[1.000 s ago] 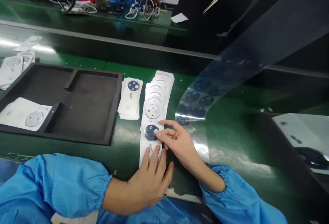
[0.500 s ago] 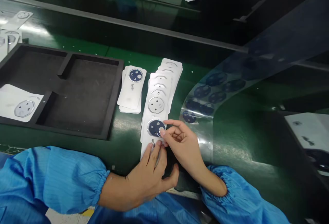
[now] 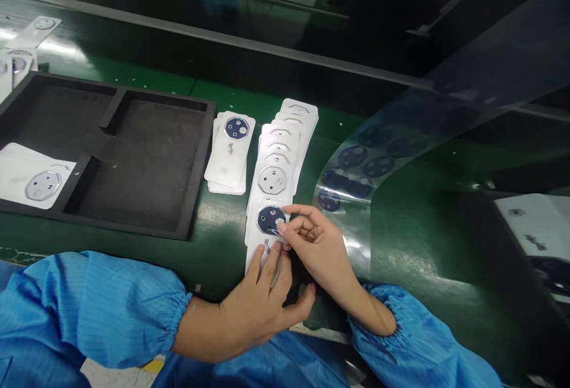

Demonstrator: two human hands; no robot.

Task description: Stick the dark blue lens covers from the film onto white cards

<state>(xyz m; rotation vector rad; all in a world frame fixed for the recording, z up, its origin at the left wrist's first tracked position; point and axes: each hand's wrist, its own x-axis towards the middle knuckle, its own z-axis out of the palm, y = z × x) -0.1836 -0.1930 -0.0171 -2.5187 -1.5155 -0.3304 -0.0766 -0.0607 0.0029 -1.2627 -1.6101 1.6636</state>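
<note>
Head view: touched panel [image 3: 258, 240] points lengthwise forward.

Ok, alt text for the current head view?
The left hand rests on the nearest white panel of an overlapping row, the right hand at the edge of that panel's dark blue disc. To the left are a smaller stack and black tray; to the right, a clear strip with dark discs.

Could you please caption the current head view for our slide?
Left hand rests on a white panel; right hand touches its dark disc.
</note>
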